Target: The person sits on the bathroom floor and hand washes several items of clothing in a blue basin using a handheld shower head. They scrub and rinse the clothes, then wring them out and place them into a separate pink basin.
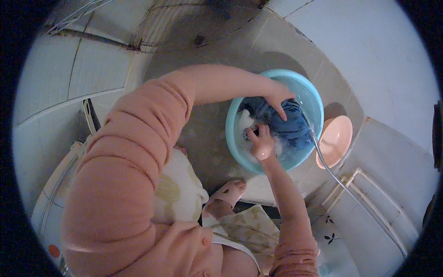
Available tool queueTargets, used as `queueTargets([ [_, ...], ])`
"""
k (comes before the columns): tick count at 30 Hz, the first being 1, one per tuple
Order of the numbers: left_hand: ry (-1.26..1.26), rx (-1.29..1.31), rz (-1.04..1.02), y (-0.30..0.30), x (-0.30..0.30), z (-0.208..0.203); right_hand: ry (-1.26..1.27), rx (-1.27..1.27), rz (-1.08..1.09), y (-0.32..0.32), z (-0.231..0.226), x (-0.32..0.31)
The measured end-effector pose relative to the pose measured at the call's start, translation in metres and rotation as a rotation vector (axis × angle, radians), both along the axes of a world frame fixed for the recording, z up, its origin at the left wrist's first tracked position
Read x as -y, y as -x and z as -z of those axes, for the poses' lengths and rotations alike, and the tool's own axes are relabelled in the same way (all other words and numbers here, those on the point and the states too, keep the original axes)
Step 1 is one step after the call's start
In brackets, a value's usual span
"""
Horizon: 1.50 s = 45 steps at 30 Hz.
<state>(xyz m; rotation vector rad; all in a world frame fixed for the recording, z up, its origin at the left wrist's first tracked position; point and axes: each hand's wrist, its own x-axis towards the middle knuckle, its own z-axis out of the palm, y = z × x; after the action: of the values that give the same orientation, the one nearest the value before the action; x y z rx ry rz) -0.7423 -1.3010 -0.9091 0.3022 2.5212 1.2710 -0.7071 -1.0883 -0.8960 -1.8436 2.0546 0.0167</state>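
I see the left hand [278, 98] pressing, fingers spread, on a blue garment [281, 125] in the teal basin [236, 138]; right hand [260, 143] clenched on its soapy edge; hose [332, 171] feeding water (overflow onto floor likely, I judge, if left running).

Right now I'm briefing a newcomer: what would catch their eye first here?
The blue basin on the tiled floor, right of centre, with dark blue cloth soaking in sudsy water. Both bare hands are in it: the left hand presses the cloth, the right hand grips it. A pink bowl leans just right of the basin.
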Motion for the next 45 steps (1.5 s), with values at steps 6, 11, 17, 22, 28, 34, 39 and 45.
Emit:
queueTargets([
  [6, -0.053, -0.041, -0.027, -0.005, -0.003, 0.004, -0.595, -0.082, 0.07, 0.004, 0.048, 0.007],
  [11, -0.005, -0.206, -0.031, -0.006, -0.004, 0.012, -0.532, -0.196, 0.14, 0.006, 0.049, 0.006],
  [17, 0.02, -0.195, -0.051, -0.006, -0.012, 0.018, -0.053, 0.34, 0.44, 0.014, -0.085, 0.017],
  [22, 0.079, -0.154, -0.076, -0.016, -0.009, 0.021, 0.158, 0.158, 0.465, 0.001, -0.266, -0.005],
  [28, 0.085, -0.16, -0.032, -0.009, -0.01, 0.014, 0.583, 0.164, 0.796, -0.003, -0.412, -0.056],
  [34, 0.092, -0.14, -0.079, -0.009, -0.01, 0.022, 0.33, 0.26, 0.896, -0.006, -0.312, -0.019],
  [39, 0.057, -0.267, -0.115, -0.005, -0.011, 0.024, 0.177, 0.364, 0.6, -0.006, -0.146, 0.02],
  [45, 0.045, -0.208, -0.087, -0.005, -0.008, 0.016, -0.055, 0.121, 0.028, -0.016, -0.046, 0.016],
])
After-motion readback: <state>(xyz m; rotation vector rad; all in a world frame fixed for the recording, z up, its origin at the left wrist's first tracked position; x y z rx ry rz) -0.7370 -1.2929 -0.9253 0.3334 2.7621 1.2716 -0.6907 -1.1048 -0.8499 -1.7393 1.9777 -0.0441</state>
